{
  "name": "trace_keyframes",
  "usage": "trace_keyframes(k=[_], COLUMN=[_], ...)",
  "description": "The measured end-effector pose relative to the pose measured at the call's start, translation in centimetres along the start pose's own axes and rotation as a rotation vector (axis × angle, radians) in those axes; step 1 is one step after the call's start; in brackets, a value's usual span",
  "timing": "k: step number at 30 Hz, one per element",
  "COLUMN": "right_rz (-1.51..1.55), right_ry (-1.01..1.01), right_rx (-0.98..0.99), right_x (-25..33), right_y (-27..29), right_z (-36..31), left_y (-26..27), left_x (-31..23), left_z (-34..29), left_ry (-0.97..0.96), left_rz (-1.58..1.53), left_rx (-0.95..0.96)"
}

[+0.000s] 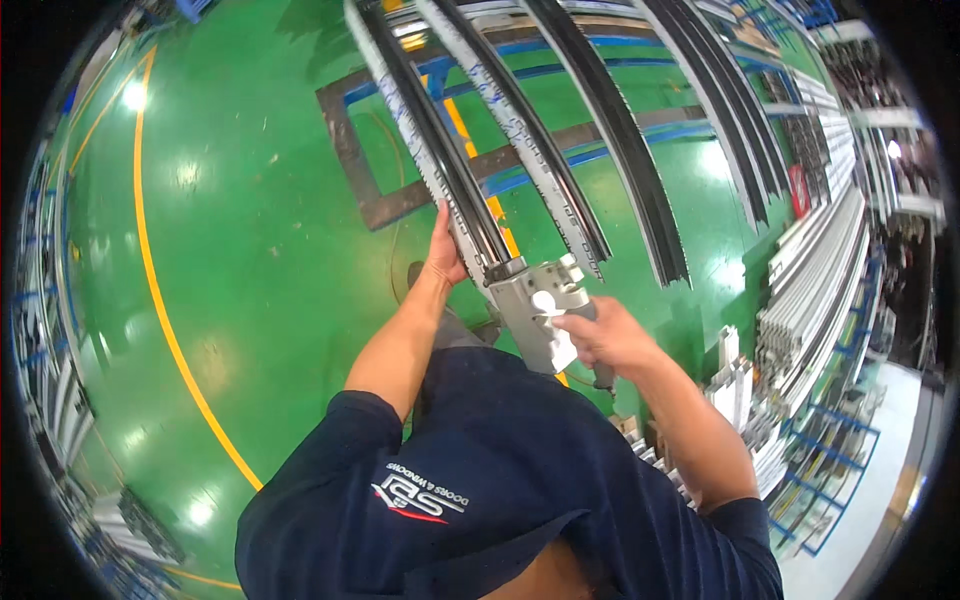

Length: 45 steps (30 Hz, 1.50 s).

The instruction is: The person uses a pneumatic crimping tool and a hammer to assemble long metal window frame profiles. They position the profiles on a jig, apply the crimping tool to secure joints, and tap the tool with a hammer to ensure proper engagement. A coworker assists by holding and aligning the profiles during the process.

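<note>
My left hand (448,252) is wrapped round the near part of a long black-and-silver metal profile (437,150), whose side carries a printed film. At that profile's near end sits a boxy grey metal hand-held power tool (525,315) with a dark pistol grip. My right hand (612,338) is closed round this grip on the tool's right side, its index finger reaching forward over the tool. The tool's front meets the profile end; how far the profile goes into it is hidden. To the right lies a second similar profile (530,145), apart from the tool.
More dark profiles (625,150) lie side by side across a blue and brown steel frame (345,150). Stacks of pale profiles (815,300) and a blue rack (830,460) stand on the right. A yellow line (165,320) crosses the green floor (270,250) on the left.
</note>
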State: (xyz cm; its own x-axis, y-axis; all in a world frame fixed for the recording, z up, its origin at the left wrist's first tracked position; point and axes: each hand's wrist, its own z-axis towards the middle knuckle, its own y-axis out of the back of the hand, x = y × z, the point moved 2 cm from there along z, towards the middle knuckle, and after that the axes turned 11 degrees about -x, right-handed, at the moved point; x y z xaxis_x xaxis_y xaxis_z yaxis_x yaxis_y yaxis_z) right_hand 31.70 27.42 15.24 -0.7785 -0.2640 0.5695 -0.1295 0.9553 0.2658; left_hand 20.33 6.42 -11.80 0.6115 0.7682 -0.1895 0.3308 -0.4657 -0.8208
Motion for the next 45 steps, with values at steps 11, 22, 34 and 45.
trace_keyframes(k=[11,22,34,45], right_rz=[0.019,-0.281,-0.477,-0.386], right_ry=[0.066,0.549,0.407,0.07], right_rx=[-0.031,-0.15,-0.266,-0.359], right_x=[-7.6,-4.6,-2.0,-2.2], right_y=[0.4,0.7,-2.2,-4.0], right_z=[1.3,-1.5,-2.7,-2.2], left_y=[-2.5,-3.1,-16.1,-16.1], left_x=[-3.3,-7.1,-22.4,-23.2], left_z=[-8.7,-7.4,8.8,13.4], left_ry=[-0.122,-0.492,-0.631,-0.6], left_rz=[0.511,1.615,2.742,2.704], left_rx=[-0.505,-0.644,1.099,1.345])
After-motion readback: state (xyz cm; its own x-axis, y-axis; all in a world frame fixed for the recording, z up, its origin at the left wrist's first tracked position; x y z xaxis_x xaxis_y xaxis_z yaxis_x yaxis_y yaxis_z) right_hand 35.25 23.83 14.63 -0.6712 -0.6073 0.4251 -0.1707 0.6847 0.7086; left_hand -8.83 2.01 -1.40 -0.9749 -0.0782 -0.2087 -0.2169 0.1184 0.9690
